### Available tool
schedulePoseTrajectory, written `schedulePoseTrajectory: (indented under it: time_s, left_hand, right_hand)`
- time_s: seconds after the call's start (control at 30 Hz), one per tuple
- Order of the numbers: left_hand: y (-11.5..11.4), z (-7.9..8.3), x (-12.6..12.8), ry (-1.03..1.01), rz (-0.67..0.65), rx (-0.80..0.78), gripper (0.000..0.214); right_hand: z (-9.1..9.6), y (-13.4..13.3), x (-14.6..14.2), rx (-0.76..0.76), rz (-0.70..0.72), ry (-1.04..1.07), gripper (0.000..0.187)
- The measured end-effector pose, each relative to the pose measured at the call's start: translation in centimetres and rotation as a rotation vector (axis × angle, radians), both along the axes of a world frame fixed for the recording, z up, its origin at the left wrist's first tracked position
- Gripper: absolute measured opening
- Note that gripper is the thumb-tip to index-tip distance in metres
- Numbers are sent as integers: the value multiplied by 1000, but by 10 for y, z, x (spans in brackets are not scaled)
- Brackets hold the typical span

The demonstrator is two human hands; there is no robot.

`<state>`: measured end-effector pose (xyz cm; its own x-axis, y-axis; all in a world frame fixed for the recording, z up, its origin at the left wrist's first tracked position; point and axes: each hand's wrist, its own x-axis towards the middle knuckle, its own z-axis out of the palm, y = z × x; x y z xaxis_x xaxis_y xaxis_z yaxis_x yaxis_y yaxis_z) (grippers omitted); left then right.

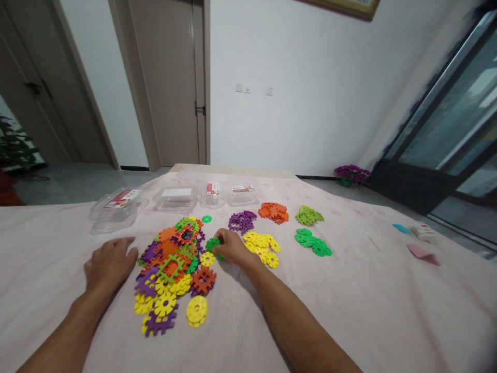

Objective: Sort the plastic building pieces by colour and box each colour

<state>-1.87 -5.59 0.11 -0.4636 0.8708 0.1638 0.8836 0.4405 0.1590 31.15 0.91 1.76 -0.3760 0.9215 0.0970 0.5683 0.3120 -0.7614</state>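
Barely legible print: red-and-white labels on three clear boxes (176,203) at centre left, a plain white one on another; the lettering is too small to read.
Boxes: thin, shiny, see-through plastic with rounded corners.
Right hand (230,247): near the centre of the frame, thumb and fingers pinched together on a green disc (212,244), notched like a flower.
Left hand (108,265): lower left, palm down on the cloth, fingers loosely bent and thumb spread, holding nothing visible, just beside the mixed pile.
Mixed pile (171,264): left of centre; smooth plastic pieces, toothed squares with cut-out windows and notched round discs, in purple, orange, yellow and green.
Single-colour heaps: right of the pile lie purple pieces (243,221), orange pieces (274,212), lime pieces (308,215), yellow discs (256,241) and green discs (321,247).
Cloth (349,316): pale pink, softly creased, faintly patterned.
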Motion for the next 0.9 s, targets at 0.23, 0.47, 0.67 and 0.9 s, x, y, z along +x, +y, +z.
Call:
schedulePoseTrajectory:
  time_s: [0.23,0.47,0.67,0.9]
  left_hand:
    - [3,-8,-7,17,9,-15,58]
    - [6,-16,-13,46,-1,-13,57]
    - [5,-14,-10,34,1,-4,56]
    - [1,-4,-4,8,-6,-9,56]
  right_hand:
    - [36,22,62,-74,-20,200,13]
    - [61,21,171,46,-514,-430,11]
    - [61,12,213,23,-735,-536,24]
    - [75,15,146,193,-424,-309,25]
